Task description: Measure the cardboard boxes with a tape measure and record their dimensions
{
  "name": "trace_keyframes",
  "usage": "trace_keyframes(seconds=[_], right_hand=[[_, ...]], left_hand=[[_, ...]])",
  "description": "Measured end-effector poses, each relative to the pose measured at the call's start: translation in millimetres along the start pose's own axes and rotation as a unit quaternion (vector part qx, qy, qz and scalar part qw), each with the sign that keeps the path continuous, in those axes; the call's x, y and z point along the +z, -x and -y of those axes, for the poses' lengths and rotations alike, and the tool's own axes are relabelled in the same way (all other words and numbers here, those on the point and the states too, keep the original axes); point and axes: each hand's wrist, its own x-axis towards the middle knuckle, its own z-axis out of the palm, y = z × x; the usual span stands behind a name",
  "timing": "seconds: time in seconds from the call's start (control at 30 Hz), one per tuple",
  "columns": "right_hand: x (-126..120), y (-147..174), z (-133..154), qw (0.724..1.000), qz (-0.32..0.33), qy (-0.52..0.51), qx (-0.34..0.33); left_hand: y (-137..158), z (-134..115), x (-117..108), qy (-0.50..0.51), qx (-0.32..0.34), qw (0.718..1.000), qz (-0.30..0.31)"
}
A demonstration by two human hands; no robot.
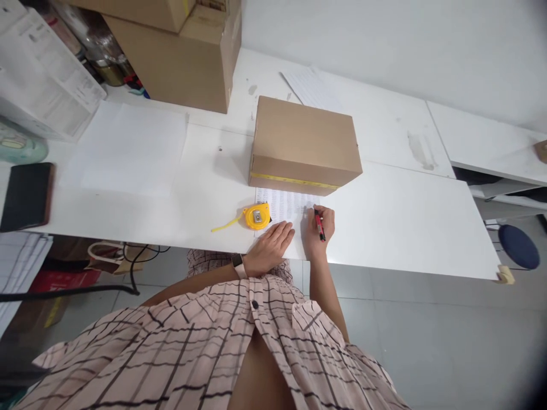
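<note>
In my right hand (320, 230) is a red and black pen (319, 225), its upper tip over a printed sheet of paper (286, 206). The fingers of my left hand (272, 246) lie flat on the lower edge of that sheet. A yellow tape measure (257, 217) rests on the sheet's left side, with a short length of yellow tape out to the left. Just beyond the paper stands a closed brown cardboard box (305, 142) with a yellow strip along its near side; it covers the sheet's far part.
The white table (410, 222) runs along a wall. Larger cardboard boxes (175, 62) are stacked at the back left. White sheets (128, 148) and a dark phone (28, 196) lie on the left. More papers (314, 88) lie behind the box. A blue stool (518, 246) is at right.
</note>
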Motion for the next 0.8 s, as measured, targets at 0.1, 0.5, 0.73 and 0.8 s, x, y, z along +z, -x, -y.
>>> trace_keyframes(seconds=[0.1,0.5,0.73,0.8], right_hand=[[-8.6,-2.8,-11.3,0.987,0.054,0.137,-0.062],[-2.9,1.3,-3.4,0.977,-0.038,0.208,-0.041],[-2.7,11.2,63.3,0.950,0.201,-0.218,0.102],[-6.7,7.1,79.9,0.906,0.259,-0.295,0.156]], left_hand=[[2.3,2.1,0.4,0.053,0.006,0.998,-0.021],[22.0,60.5,-42.1,0.175,-0.231,0.945,-0.152],[22.2,72.8,-64.7,0.449,-0.215,0.864,-0.083],[22.4,73.7,-78.2,0.509,-0.196,0.836,-0.067]])
